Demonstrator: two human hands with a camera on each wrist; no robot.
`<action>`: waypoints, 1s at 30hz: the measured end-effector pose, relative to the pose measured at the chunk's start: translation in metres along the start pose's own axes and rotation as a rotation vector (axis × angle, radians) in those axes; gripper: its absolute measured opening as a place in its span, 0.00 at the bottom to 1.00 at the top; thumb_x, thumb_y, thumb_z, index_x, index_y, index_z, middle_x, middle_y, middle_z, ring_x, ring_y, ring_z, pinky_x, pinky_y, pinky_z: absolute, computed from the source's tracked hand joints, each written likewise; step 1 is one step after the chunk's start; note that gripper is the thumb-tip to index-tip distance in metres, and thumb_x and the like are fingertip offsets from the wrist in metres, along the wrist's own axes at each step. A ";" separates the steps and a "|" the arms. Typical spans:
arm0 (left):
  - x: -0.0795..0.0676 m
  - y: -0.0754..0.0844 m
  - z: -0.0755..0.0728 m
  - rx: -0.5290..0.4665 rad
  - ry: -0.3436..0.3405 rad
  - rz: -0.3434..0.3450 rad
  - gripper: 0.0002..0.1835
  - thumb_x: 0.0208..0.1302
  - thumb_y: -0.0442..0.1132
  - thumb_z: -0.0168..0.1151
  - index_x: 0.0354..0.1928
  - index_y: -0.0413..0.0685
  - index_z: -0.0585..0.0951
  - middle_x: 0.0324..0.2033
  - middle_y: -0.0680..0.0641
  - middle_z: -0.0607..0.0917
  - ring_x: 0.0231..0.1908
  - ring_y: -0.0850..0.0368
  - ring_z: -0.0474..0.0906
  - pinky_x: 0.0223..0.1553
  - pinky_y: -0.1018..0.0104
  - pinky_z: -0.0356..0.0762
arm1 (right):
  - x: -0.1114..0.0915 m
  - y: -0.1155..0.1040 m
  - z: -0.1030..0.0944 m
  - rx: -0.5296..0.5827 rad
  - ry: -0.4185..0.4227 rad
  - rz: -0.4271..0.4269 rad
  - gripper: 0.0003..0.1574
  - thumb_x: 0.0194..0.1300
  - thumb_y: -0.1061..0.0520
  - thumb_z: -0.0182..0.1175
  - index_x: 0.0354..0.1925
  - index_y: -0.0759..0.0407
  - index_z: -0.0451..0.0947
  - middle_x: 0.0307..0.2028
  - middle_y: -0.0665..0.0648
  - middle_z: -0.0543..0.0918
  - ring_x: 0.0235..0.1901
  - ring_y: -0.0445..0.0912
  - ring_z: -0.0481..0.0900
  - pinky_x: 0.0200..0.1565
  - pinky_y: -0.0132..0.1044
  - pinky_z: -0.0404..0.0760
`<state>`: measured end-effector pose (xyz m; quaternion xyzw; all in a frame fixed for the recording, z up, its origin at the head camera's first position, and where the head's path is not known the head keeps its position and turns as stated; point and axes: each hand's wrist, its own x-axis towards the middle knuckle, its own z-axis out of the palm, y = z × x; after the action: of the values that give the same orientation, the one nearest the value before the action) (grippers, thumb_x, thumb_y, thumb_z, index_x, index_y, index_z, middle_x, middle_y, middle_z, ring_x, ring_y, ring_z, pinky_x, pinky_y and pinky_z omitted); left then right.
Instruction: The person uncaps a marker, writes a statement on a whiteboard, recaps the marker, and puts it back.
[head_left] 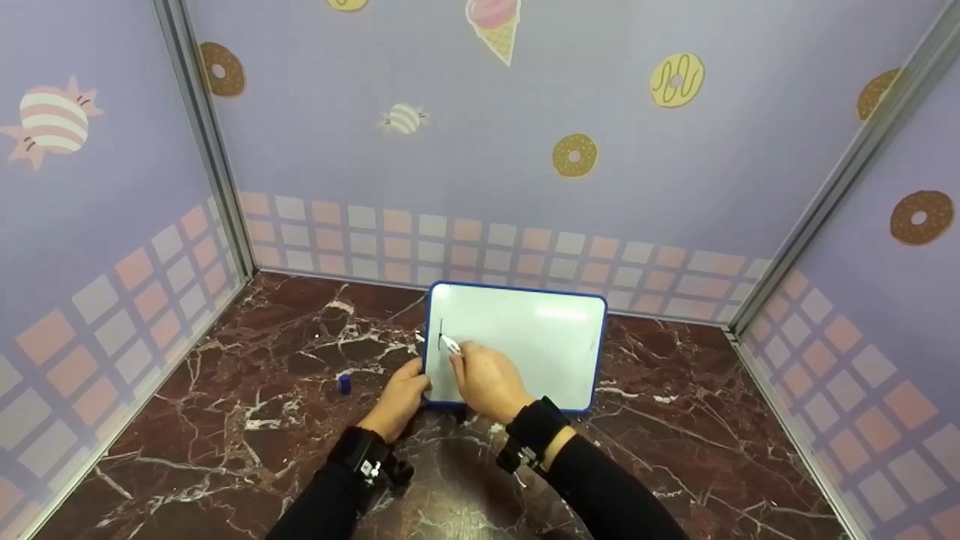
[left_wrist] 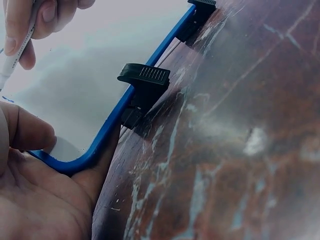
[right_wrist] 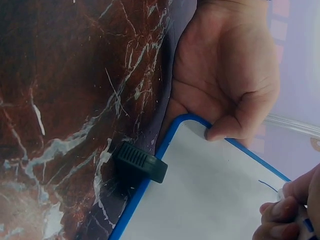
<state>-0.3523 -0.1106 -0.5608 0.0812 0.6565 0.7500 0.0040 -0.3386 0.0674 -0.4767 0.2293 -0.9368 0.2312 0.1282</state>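
The left hand (head_left: 400, 397) curls round a corner of the whiteboard (head_left: 544, 345); the curled right hand (head_left: 493, 380) pinches a marker (head_left: 451, 344).

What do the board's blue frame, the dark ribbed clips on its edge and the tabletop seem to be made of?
Blue frame: probably plastic, smooth, given its even colour and rounded corners. Ribbed clips: likely moulded plastic, fairly matte, with crisp grip ridges. Tabletop: polished marble or a marble-look surface; pale veins and glare show, but which is unclear.
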 end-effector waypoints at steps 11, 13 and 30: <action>0.000 -0.001 0.000 -0.011 0.002 0.000 0.25 0.61 0.22 0.50 0.60 0.26 0.81 0.51 0.37 0.88 0.47 0.49 0.84 0.50 0.59 0.83 | 0.000 0.000 0.001 -0.010 0.007 0.006 0.13 0.86 0.53 0.56 0.43 0.58 0.78 0.28 0.50 0.76 0.26 0.47 0.74 0.29 0.46 0.79; 0.001 0.000 0.000 -0.011 0.004 0.000 0.24 0.61 0.22 0.50 0.59 0.26 0.81 0.51 0.37 0.88 0.47 0.49 0.84 0.49 0.59 0.83 | 0.001 0.000 0.001 -0.010 0.008 0.009 0.13 0.86 0.53 0.56 0.43 0.58 0.78 0.28 0.51 0.76 0.26 0.47 0.74 0.30 0.46 0.80; 0.000 -0.001 -0.001 -0.043 -0.039 -0.005 0.27 0.63 0.23 0.48 0.64 0.26 0.78 0.55 0.35 0.88 0.52 0.47 0.86 0.53 0.56 0.85 | 0.001 0.001 -0.002 -0.014 -0.003 0.018 0.13 0.86 0.53 0.57 0.43 0.60 0.79 0.28 0.51 0.76 0.26 0.47 0.73 0.29 0.45 0.79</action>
<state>-0.3529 -0.1117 -0.5621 0.0942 0.6402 0.7621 0.0206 -0.3391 0.0687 -0.4749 0.2202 -0.9406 0.2253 0.1265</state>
